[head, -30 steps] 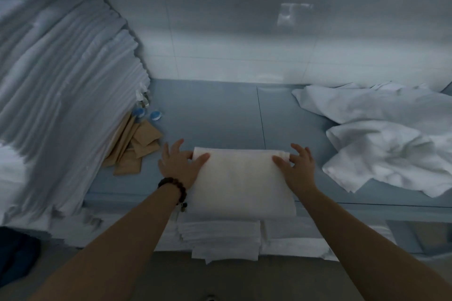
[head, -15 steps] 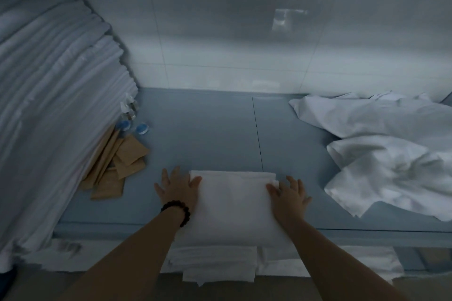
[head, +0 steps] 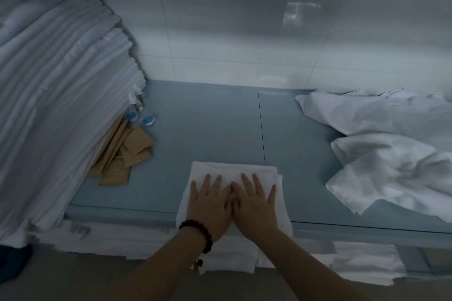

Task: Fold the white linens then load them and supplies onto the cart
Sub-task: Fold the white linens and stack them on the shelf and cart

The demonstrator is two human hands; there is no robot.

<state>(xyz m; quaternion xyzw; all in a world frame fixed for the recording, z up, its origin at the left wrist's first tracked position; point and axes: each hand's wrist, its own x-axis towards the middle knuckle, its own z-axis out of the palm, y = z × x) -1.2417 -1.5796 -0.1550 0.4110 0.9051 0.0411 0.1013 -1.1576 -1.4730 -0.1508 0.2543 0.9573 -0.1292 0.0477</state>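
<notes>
- I see a blue-grey tabletop (head: 220, 134) across the middle of the frame, backed by a pale tiled wall (head: 220, 32).
- The folded white linen (head: 232, 170) lies at the lower centre, on the near edge of the tabletop.
- My left hand (head: 208, 205) lies flat on the linen, fingers straight and spread; a dark beaded bracelet (head: 198, 230) circles its wrist.
- My right hand (head: 256, 203) lies flat just beside it, fingers likewise straight; the two hands touch along their inner edges.
- A tall stack of folded linens (head: 61, 93) fills the upper left.
- Brown paper packets (head: 129, 151) lean against the foot of that stack, with small bottles (head: 137, 101) and blue-capped items (head: 148, 120) just above them.
- Crumpled unfolded linens (head: 391, 166) occupy the right edge, well apart from my hands.
- More folded white cloth (head: 232, 259) shows below the table's edge, at the bottom centre.
</notes>
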